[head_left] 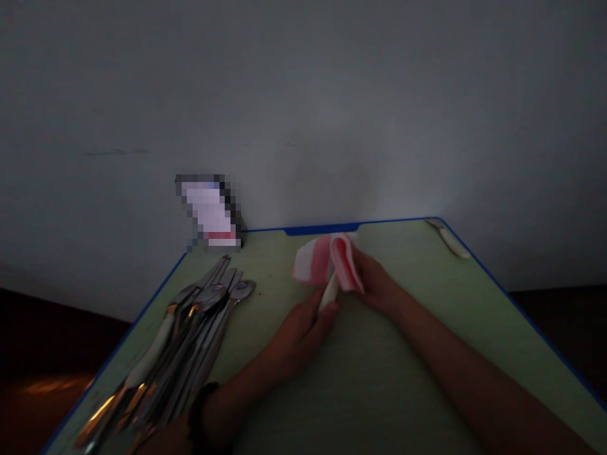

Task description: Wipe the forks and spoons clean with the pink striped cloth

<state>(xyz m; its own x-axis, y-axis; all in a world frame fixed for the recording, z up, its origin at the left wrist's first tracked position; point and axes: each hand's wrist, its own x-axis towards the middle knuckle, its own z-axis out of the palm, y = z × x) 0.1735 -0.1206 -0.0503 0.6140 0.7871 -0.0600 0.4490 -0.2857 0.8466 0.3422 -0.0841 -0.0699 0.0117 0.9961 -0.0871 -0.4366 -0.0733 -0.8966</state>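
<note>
Many pieces of cutlery (194, 344) lie heaped to the left of the left hand (301, 335), spoon bowls among them, some handles gold-toned and one pale. Beyond that heap, farther from the left hand, a pixelated lit device (208, 212) leans against the wall (303, 95). A dark bracelet (199, 411) circles the left wrist. The left hand is closed around a white handle (328, 296), which points up and away from it into a folded pink-and-white cloth (313, 259). Just right of the cloth, the right hand (374, 281) is clamped on it, its fingertips hidden. Well to the right of the right hand and beyond it, a white-handled utensil (453, 242) lies near the far corner of the pale green tabletop (370, 392).
</note>
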